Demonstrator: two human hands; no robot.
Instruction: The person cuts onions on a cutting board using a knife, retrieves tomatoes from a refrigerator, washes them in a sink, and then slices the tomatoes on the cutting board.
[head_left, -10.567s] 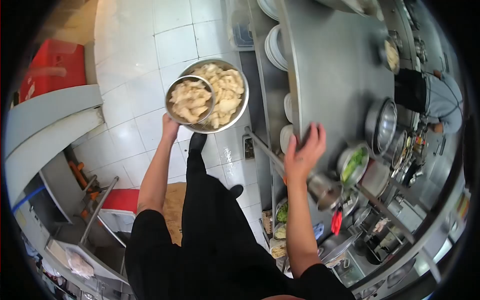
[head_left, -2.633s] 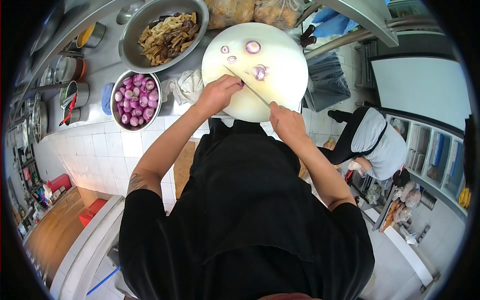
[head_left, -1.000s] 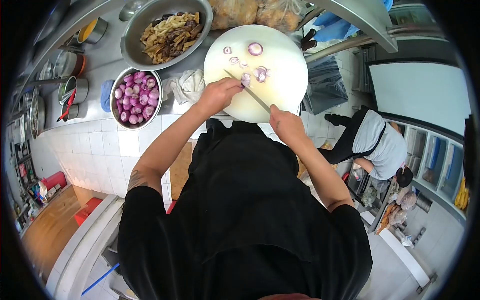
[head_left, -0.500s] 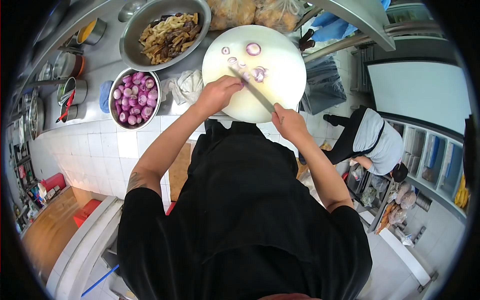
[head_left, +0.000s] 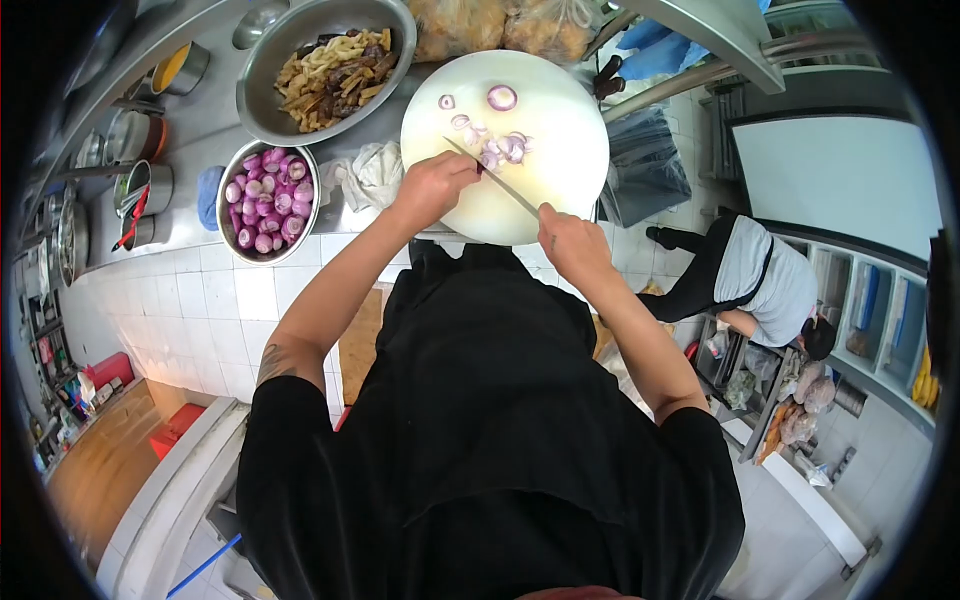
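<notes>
My right hand [head_left: 572, 242] is closed round the handle of a kitchen knife [head_left: 510, 192], its blade slanting up and left across the round white cutting board [head_left: 560, 110]. Beside the blade, my left hand [head_left: 438, 188] grips a red onion [head_left: 479, 168], mostly hidden under the fingertips. Cut onion pieces [head_left: 512, 148] lie just beyond the blade. Farther up the board are a larger onion slice [head_left: 502, 97] with a purple rim and a small ring [head_left: 447, 101].
Left of the board are a crumpled white cloth [head_left: 372, 175], a metal bowl of peeled red onions [head_left: 268, 205] and a larger basin [head_left: 252, 95] of brown and pale strips. Plastic bags [head_left: 550, 28] sit behind the board. Another person [head_left: 760, 280] bends over at the right.
The knife blade has turned and shifted slightly left, closer to my left fingers. More cut pieces lie beside the blade. The other person has moved slightly right.
</notes>
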